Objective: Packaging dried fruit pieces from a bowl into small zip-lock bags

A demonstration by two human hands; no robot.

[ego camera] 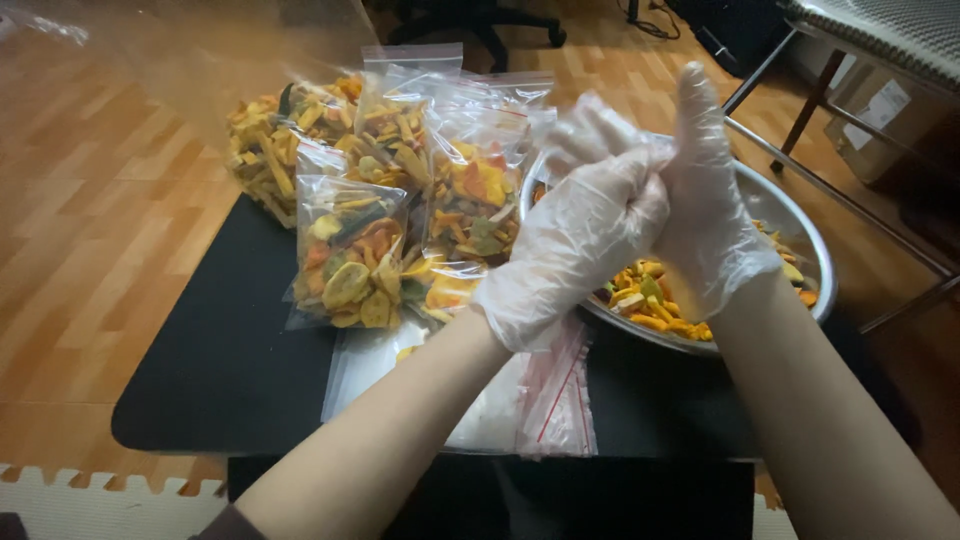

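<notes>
Nearest, empty zip bags (545, 395) lie partly hidden under the forearms. The gloved left hand (580, 240) closes around the upright, open-fingered right hand (712, 200), both masking much of the metal bowl (815, 245) of vegetable chips (650, 300). Behind stand filled bags (400, 200).

1. Filled snack bags (400, 200) crowd the black table's (220, 370) far left.
2. Metal bowl (800, 235) blocks the right.
3. Empty zip bags (545, 395) cover the centre front.
4. Near-left corner lies bare (widest passage).
</notes>
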